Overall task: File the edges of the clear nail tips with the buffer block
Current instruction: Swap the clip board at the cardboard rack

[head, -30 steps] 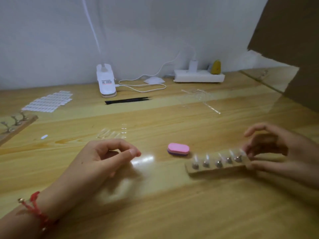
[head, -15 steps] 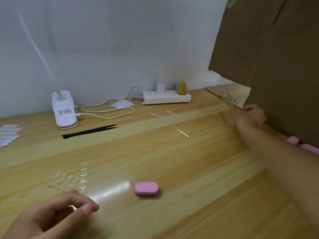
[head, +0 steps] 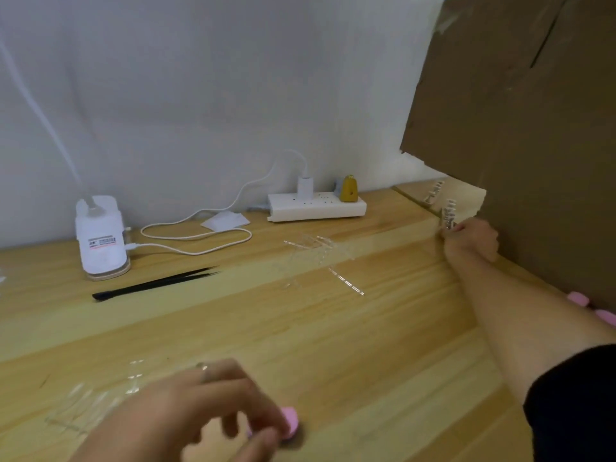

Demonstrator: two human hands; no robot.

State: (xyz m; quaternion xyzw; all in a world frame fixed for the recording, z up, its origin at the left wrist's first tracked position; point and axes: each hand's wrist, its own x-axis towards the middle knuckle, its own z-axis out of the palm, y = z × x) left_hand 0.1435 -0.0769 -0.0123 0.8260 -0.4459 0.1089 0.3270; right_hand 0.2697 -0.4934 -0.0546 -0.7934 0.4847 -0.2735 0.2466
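The pink buffer block (head: 290, 425) lies on the wooden table near the bottom edge, partly covered by my left hand (head: 200, 411). That hand is blurred; its thumb and fingertips curl round the block's left end. My right hand (head: 470, 240) is stretched far to the right, beside the cardboard sheet, and grips a wooden holder strip with clear nail tips (head: 448, 216) standing on it. A second holder strip (head: 434, 191) lies just beyond. Loose clear nail tips on sprues (head: 315, 253) lie mid-table, and more clear tips (head: 96, 403) lie left of my left hand.
A brown cardboard sheet (head: 516, 128) stands along the right side, with two more pink blocks (head: 578, 299) at its foot. A white lamp base (head: 100, 235) with its cable, black tweezers (head: 153, 285) and a white power strip (head: 316, 206) line the back.
My right hand carried the holder strip from the table's front to the far right by the cardboard. My left hand moved right onto the pink buffer block. The view swung rightward.
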